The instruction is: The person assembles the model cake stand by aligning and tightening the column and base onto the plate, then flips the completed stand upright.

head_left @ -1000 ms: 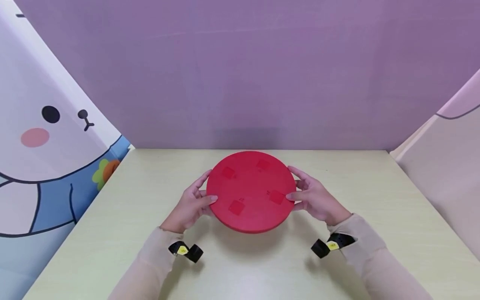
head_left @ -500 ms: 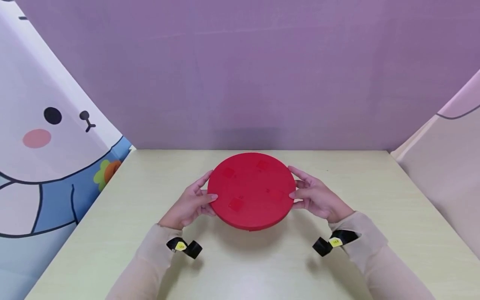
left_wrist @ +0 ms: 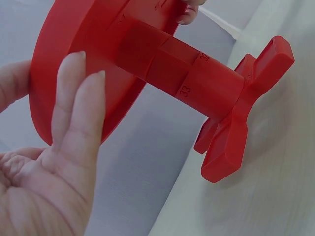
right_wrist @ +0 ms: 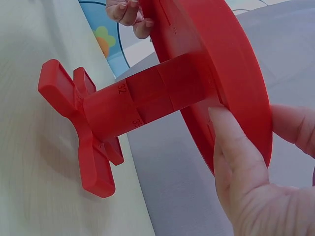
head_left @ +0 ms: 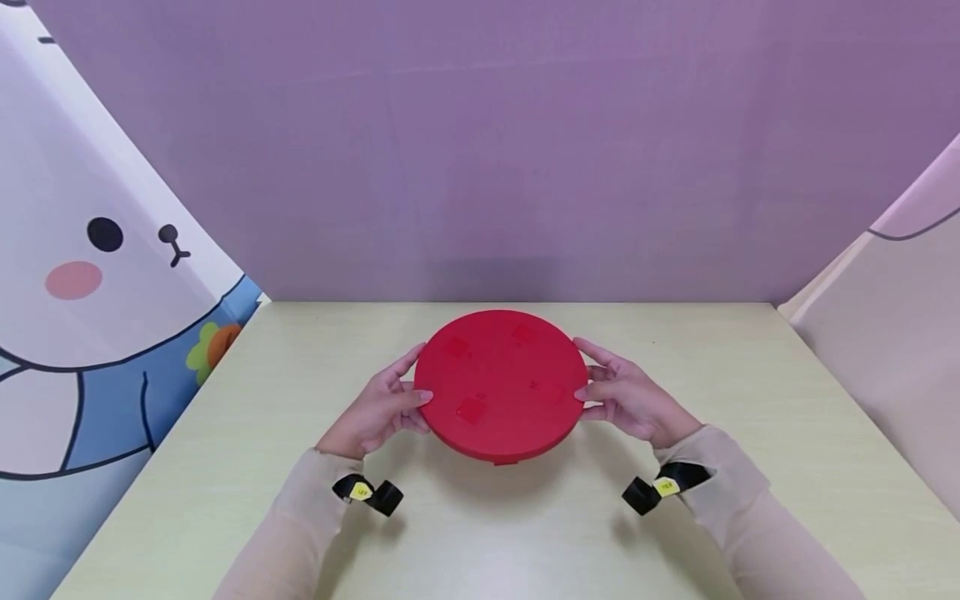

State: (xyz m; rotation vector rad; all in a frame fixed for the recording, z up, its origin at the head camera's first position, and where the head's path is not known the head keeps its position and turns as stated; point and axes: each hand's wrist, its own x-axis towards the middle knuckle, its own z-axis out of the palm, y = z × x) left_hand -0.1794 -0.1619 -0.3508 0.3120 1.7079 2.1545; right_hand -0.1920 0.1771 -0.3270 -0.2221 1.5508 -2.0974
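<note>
Both hands hold a red round-topped pedestal table point(head_left: 510, 367), toy-sized, at the middle of the work surface. My left hand point(head_left: 375, 410) grips the rim of the disc on the left, thumb on top and fingers beneath. On the opposite side my right hand point(head_left: 633, 398) pinches the rim the same way. Below the disc, the left wrist view shows a thick column point(left_wrist: 197, 73) with small numbers on it and a cross-shaped foot point(left_wrist: 231, 142) close over the tabletop. In the right wrist view the same foot point(right_wrist: 81, 128) overlaps the pale surface. The disc hides the column from the head view.
A pale wood-look tabletop point(head_left: 262, 400) lies under everything. Behind it rises a purple panel point(head_left: 495, 167). A cartoon-printed sheet point(head_left: 112, 333) stands at the left, and a light panel point(head_left: 892, 333) borders the right.
The red disc has tipped slightly and come down a little, its face looking flatter. A small red edge now shows beneath its near rim. Both hands keep their hold.
</note>
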